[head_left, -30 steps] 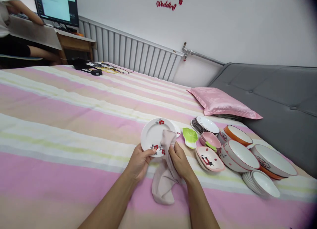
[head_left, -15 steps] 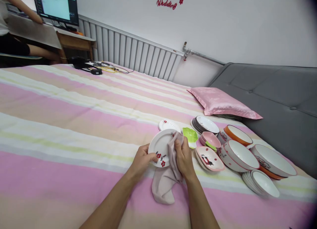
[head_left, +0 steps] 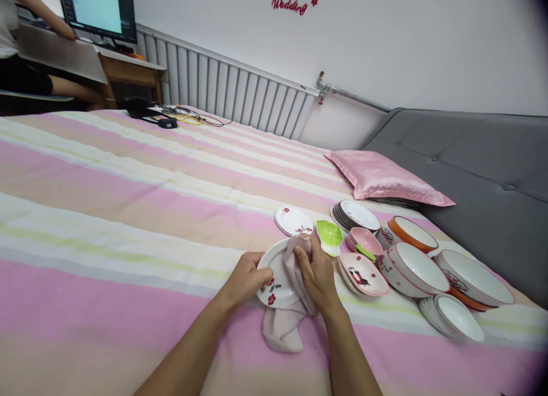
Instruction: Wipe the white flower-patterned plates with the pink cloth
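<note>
The plate had sunk lower and nearer over the bed, baring a second small plate beyond it. The left hand grasped its left rim with the fingers. The right hand, fingers clenched on the cloth, had pressed it farther across the face, so the wiping went on. Red wall lettering read "Wedding".

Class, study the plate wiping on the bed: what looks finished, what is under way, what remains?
Possibly finished: one small flowered plate lies apart on the bedspread. Under way: the left hand grips a second plate while the right hand presses a cloth onto it. Probably remaining: the green dish, pink dishes, plate stack and bowls alongside.
</note>
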The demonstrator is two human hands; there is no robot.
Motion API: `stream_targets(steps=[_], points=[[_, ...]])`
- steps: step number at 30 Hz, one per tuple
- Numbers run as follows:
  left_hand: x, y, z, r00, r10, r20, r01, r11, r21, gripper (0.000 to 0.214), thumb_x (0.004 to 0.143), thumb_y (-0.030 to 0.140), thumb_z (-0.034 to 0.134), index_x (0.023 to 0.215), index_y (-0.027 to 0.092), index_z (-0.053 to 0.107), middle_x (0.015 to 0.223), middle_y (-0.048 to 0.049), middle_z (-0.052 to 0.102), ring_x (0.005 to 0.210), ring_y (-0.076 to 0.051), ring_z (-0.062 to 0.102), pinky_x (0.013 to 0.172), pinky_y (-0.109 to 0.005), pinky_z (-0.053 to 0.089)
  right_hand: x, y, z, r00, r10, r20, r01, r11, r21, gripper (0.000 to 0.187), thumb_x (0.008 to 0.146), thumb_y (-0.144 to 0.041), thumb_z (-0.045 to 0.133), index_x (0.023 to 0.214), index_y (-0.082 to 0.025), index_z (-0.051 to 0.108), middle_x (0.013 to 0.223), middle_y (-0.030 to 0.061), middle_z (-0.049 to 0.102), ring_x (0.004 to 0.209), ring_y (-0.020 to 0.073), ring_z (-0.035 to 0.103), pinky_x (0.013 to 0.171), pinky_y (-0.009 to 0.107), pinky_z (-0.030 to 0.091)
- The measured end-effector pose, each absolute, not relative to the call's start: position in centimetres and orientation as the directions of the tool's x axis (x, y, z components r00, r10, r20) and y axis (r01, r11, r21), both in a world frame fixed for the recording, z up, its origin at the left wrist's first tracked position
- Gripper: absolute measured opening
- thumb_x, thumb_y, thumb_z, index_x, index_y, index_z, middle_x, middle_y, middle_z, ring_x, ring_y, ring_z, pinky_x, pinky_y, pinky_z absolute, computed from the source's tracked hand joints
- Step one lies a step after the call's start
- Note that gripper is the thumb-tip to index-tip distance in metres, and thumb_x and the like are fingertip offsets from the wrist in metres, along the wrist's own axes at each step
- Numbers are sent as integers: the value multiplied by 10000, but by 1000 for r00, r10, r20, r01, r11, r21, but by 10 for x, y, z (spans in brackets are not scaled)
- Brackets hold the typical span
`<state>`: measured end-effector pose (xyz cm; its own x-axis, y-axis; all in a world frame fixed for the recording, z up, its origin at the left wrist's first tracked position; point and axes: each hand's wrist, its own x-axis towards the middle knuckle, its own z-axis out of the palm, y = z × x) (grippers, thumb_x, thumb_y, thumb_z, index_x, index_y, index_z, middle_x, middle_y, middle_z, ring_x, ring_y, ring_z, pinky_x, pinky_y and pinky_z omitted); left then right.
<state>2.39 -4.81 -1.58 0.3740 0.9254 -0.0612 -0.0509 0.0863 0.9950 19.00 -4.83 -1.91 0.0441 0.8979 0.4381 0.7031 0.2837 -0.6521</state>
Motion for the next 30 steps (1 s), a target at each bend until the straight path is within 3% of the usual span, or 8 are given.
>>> stream_targets(steps=[6, 10, 17, 24, 30], points=[[23, -48, -18, 417, 909, -27, -38, 47, 998, 132, 513, 110, 384, 493, 190, 280, 476, 57, 249, 454, -67, 217, 420, -206, 160, 188, -49, -17, -69, 879, 472, 694, 382, -611, 315, 830, -447, 468, 1016, -213, 567, 906, 30, 624, 801, 177, 563, 692, 250, 400], [26, -50, -19, 395, 918, -45, -67, 78, 995, 144, 506, 106, 385, 487, 189, 269, 468, 58, 243, 446, -63, 212, 415, -206, 155, 189, -48, -16, -76, 886, 457, 639, 395, -660, 294, 825, -433, 482, 976, -204, 588, 867, 28, 628, 775, 174, 556, 682, 247, 401], [28, -50, -19, 240, 965, -106, -187, 153, 970, 139, 512, 109, 433, 471, 177, 319, 441, 57, 307, 404, -58, 261, 383, -190, 195, 191, -44, -20, 32, 914, 404, 513, 332, -792, 284, 836, -435, 463, 868, -172, 566, 744, -1, 589, 689, 152, 516, 642, 235, 384], [29, -46, -25, 53, 984, -172, -354, 180, 918, 45, 515, 125, 462, 524, 159, 434, 460, 42, 427, 411, -74, 369, 401, -189, 276, 186, -42, -23, 72, 931, 358, 460, 288, -840, 326, 825, -444, 471, 986, -182, 581, 811, 19, 630, 725, 172, 545, 674, 259, 400], [27, -44, -26, 46, 970, -240, -429, 236, 872, 45, 541, 122, 507, 578, 147, 502, 475, 33, 488, 422, -88, 430, 419, -200, 339, 188, -43, -23, 169, 930, 325, 390, 240, -889, 341, 837, -445, 442, 1013, -177, 557, 839, 29, 613, 762, 172, 549, 689, 274, 415]])
